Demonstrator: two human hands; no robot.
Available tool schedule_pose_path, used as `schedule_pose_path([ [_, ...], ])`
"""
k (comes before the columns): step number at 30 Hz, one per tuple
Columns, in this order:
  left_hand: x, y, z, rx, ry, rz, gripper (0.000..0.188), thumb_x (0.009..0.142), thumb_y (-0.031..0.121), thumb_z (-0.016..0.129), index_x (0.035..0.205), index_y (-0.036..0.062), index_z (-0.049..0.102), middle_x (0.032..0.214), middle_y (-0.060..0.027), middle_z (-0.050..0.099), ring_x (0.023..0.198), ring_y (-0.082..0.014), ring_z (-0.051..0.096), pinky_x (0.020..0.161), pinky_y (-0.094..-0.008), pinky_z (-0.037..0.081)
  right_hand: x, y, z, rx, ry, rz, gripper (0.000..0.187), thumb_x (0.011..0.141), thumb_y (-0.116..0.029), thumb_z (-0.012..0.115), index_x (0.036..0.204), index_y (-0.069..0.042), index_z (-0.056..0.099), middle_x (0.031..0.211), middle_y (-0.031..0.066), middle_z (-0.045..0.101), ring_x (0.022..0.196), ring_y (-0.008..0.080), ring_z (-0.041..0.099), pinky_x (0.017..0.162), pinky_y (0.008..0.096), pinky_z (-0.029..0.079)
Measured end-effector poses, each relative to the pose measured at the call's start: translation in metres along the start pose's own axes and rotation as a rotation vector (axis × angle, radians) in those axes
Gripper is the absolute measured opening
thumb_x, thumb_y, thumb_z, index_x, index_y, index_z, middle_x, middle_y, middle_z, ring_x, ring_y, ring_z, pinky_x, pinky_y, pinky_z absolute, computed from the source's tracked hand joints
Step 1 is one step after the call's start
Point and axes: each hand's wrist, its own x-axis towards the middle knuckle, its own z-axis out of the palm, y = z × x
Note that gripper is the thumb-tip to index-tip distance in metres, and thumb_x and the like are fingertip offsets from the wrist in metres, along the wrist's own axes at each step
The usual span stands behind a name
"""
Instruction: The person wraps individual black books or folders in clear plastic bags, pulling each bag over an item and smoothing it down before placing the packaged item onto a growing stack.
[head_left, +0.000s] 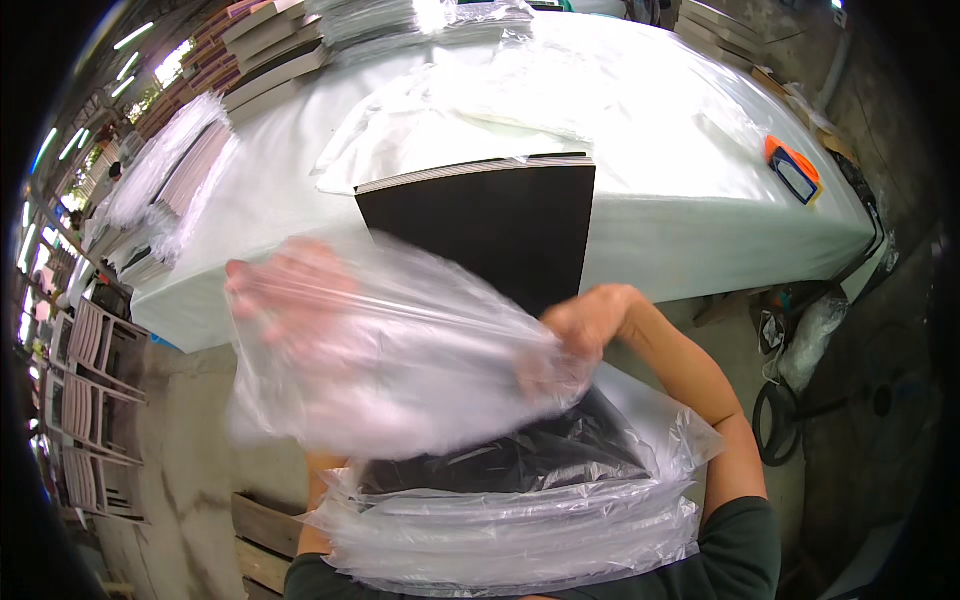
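Note:
A clear plastic bag is stretched in the air between my hands, its surface smeared by motion. My left hand shows through the film at the bag's left end; its fingers are blurred, and whether it is inside or behind the film I cannot tell. At the other end my right hand is closed on the bag, its lower fingers covered by plastic. Just beyond the bag, a flat black panel with a pale edge leans at the front of the table. A pile of clear plastic bags lies against my body, with a dark sheet on top.
The table has a whitish cover, with loose plastic film on it. An orange and blue object sits at the right. Wrapped stacks and boxes stand left. White chairs and a wooden pallet are on the floor.

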Motion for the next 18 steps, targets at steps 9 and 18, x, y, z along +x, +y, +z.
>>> schedule_pose_path([
  [9,0.019,-0.019,-0.018,-0.029,-0.21,-0.39,0.028,0.091,0.019,0.052,0.115,0.0077,0.06,0.1,-0.0062,0.066,0.085,-0.0207,0.064,0.076,-0.0305,0.051,-0.042,-0.01,-0.006,0.617,0.446,-0.526,0.025,0.068,-0.011,0.075,0.086,-0.006,0.06,0.073,0.0007,0.054,0.067,0.0098,0.053,0.054,0.0251,0.043],
  [18,0.015,-0.034,0.045,1.158,0.076,0.112,0.03,0.092,0.021,0.051,0.117,0.0064,0.058,0.098,-0.0044,0.068,0.072,-0.0018,0.055,0.065,-0.0188,0.043,-0.019,-0.004,-0.022,-0.886,1.443,-0.258,0.068,0.067,0.008,0.061,0.131,-0.01,0.045,0.082,0.015,0.05,0.06,0.0252,0.051,0.056,0.0371,0.044],
])
